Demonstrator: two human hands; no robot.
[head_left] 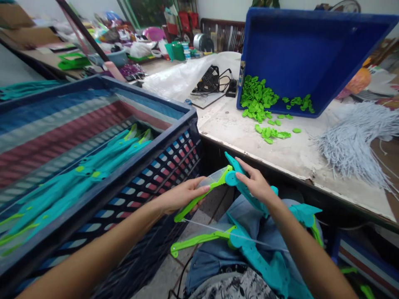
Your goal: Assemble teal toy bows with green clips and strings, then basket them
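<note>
My left hand [187, 193] is closed around the lime-green arm of a jointed teal-and-green plastic piece [215, 182]. A clear, see-through panel [215, 176] runs beside that arm. At the round hinge, my right hand [254, 182] grips the teal half, its thumb near the joint. Across my lap lies a second teal-and-green piece [240, 238], its green arm pointing left. A thin pale cord [212, 226] stretches from the held arm's lower end toward the right. Another teal part [307, 211] shows beyond my right forearm.
At left, a dark blue crate [149, 166] with a striped lining holds several finished-looking teal pieces [93, 170]. On the white table [224, 124], a tilted blue bin [311, 62] spills small green parts [257, 95]. White cords [358, 133] lie right; a black fan [209, 79] sits behind.
</note>
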